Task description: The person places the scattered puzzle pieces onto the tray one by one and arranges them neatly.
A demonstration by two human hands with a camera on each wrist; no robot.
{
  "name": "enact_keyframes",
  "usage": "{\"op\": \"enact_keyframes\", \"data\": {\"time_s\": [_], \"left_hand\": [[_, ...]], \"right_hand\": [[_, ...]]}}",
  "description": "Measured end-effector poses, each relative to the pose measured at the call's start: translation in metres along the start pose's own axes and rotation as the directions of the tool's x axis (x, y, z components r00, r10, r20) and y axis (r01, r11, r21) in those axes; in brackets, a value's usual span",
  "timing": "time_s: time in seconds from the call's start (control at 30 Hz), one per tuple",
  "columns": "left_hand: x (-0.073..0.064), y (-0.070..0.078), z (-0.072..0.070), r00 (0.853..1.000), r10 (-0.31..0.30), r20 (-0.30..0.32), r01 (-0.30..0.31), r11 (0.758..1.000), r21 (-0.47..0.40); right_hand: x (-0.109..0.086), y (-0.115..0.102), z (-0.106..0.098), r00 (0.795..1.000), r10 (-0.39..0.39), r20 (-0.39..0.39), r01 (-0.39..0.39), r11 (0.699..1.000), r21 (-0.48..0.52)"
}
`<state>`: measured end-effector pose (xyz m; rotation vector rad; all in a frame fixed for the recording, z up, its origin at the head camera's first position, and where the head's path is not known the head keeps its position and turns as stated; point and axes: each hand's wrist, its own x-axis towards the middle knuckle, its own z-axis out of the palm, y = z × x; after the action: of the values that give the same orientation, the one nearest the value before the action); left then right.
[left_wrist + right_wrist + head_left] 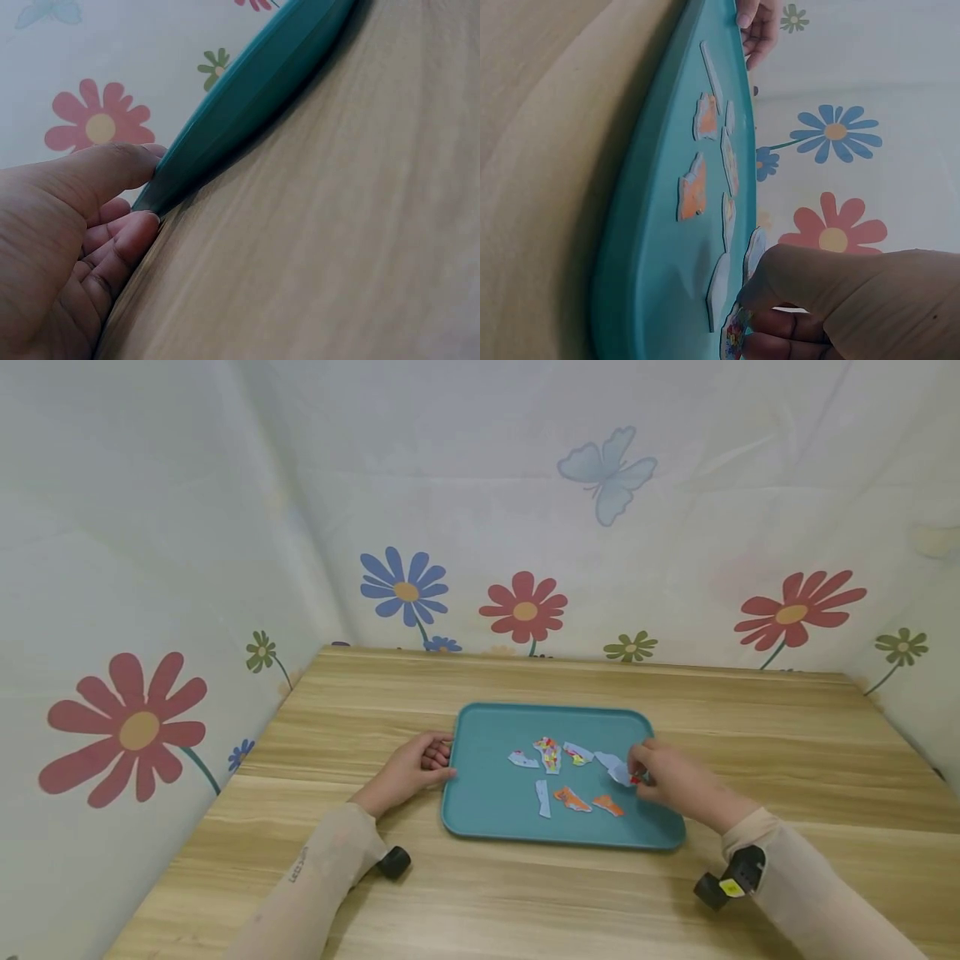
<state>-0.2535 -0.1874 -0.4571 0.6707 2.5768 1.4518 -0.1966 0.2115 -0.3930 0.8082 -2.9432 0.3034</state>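
Observation:
A teal tray (487, 827) lies on the table, with several flat, irregular printed puzzle pieces on it. Among them are a multicoloured piece (551, 755), a pale strip (543, 799) and two orange pieces, one (574, 800) left of the other (608, 806). My left hand (412, 767) holds the tray's left edge between thumb and fingers, as the left wrist view shows. Over the tray's right part, my right hand (667, 777) pinches a colourful puzzle piece (733, 334), partly hidden by the fingers. Beside that hand lies a pale blue piece (615, 768).
The tray stands on a wood-grain table (540, 893). Behind it hangs a white curtain (465, 485) printed with flowers and a butterfly. A dark camera strap (746, 868) is on the right wrist; another dark device (393, 862) sits at the left wrist.

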Motion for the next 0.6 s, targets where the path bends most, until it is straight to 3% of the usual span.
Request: {"op": "enact_keyframes", "data": {"time_s": [0.6], "left_hand": [[0.001, -0.001, 0.001, 1.0, 0.009, -0.003, -0.009, 1.0, 0.015]], "right_hand": [[-0.001, -0.003, 0.018, 1.0, 0.019, 0.013, -0.019, 1.0, 0.001]]}}
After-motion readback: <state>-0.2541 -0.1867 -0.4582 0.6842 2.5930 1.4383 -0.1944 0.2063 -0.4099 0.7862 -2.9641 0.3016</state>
